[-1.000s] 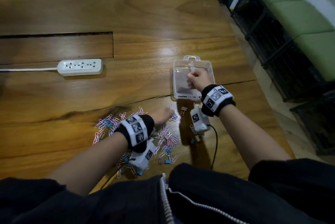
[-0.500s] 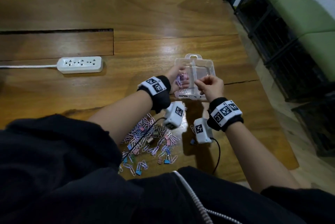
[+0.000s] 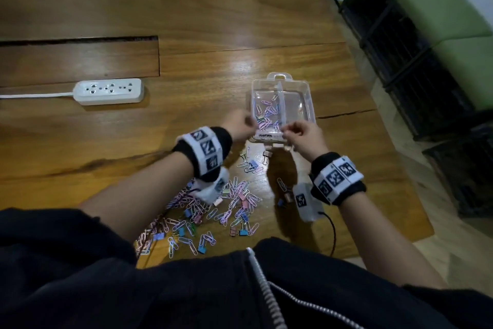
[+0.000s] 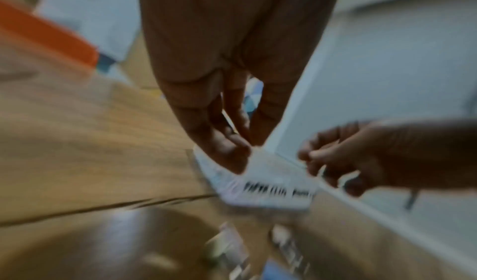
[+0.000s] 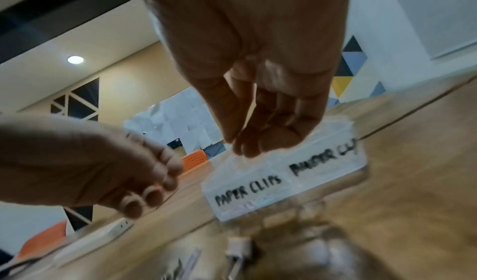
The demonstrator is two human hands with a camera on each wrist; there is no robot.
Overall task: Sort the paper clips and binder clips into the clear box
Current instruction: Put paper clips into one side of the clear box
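The clear box [image 3: 306, 88] stands on the wooden table, with a divider down its middle and labels "PAPER CLIPS" and "BINDER CLIPS" on its near wall [image 5: 284, 180]. Several coloured paper clips [image 3: 266, 115] lie in its left compartment; the right one looks bare. My left hand [image 3: 246, 124] hovers at the box's near left corner, fingers bunched, nothing seen in them. My right hand [image 3: 289, 132] pinches the near rim by the divider. A loose pile of paper clips and binder clips [image 3: 234, 203] lies between my forearms.
A white power strip [image 3: 109, 91] lies to the left, with its cord running off the left edge. A long recessed slot [image 3: 80, 62] crosses the table behind it. A lone binder clip [image 3: 266, 154] sits just in front of the box. The table's right edge is close.
My left hand carried a bunch of paper clips from the pile to the box; they now lie in the left compartment. My right hand stayed at the box's near rim.
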